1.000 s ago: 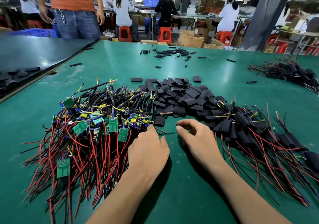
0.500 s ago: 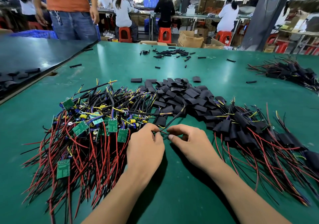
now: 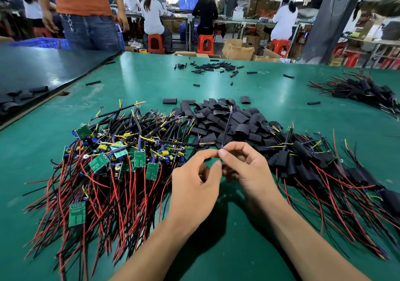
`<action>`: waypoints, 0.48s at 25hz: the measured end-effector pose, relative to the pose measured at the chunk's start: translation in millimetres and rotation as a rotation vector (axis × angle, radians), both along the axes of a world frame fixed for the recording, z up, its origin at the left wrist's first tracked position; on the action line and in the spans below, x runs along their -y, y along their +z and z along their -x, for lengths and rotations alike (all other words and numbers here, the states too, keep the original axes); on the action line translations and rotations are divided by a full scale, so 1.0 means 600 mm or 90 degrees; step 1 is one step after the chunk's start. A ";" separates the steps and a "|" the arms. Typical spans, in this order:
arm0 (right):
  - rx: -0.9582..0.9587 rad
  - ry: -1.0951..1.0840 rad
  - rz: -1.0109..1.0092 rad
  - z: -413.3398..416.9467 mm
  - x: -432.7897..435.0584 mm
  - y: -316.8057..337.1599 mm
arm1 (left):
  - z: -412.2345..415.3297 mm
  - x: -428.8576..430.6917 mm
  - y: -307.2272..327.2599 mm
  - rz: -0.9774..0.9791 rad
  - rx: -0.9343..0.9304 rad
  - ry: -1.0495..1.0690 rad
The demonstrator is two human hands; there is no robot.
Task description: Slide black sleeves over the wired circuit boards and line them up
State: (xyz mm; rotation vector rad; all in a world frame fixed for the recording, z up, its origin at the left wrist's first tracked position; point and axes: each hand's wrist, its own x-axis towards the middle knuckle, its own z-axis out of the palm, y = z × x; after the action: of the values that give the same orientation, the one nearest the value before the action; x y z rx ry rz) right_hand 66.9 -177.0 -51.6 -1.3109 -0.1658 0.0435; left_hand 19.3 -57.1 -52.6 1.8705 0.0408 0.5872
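Just before the heap of black sleeves point(image 3: 227, 119), my right hand point(image 3: 249, 168) pinches a thin black lead point(image 3: 226, 127); whether my left hand point(image 3: 194, 185) grips it, I cannot tell. Left of the heap the wired circuit boards point(image 3: 139, 158) lie tangled, so a snagged pull could drag neighbours along.

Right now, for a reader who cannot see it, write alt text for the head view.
The right hand pinches a thin black cable beside the left hand, above a green table. Bare wired circuit boards lie heaped left, loose black sleeves behind, sleeved boards right.
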 end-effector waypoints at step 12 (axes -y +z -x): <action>-0.092 0.134 -0.106 -0.016 0.028 0.004 | -0.006 -0.001 0.007 0.373 -0.195 -0.220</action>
State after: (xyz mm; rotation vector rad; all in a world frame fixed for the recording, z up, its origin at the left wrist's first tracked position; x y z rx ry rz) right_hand 76.7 -193.6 -49.2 -1.1162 -0.1796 0.2977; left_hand 22.7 -56.5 -48.3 1.3347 0.0792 0.0313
